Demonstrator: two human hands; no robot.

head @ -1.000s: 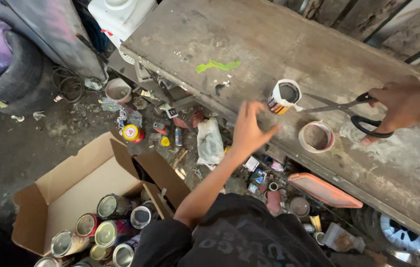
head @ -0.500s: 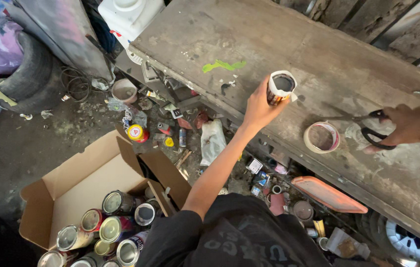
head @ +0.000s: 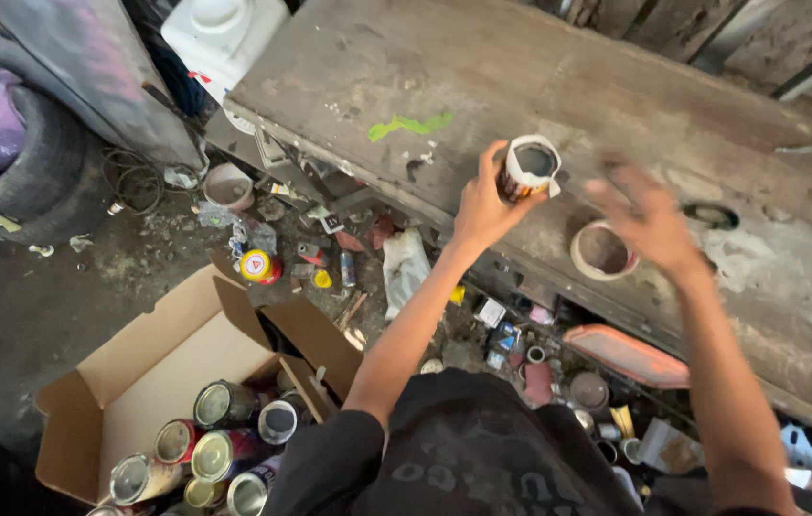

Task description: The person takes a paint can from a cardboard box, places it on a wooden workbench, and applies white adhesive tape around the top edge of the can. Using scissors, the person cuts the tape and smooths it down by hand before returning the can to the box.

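Head view: open, white-wrapped dark can (head: 528, 168) in left hand (head: 484, 205).

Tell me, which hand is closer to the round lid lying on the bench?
The right hand, probably. It hangs open just above the lid, though blurred, and holds nothing. The left hand is busy gripping the can, off to the lid's left over the bench.

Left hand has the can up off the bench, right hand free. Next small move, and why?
Probably bring the right hand in to steady the can. The left hand grips it only from one side, lifted above the workbench, and its open top has a ragged, torn paper edge. The right hand is open, empty and already close beside it, above the tape roll.
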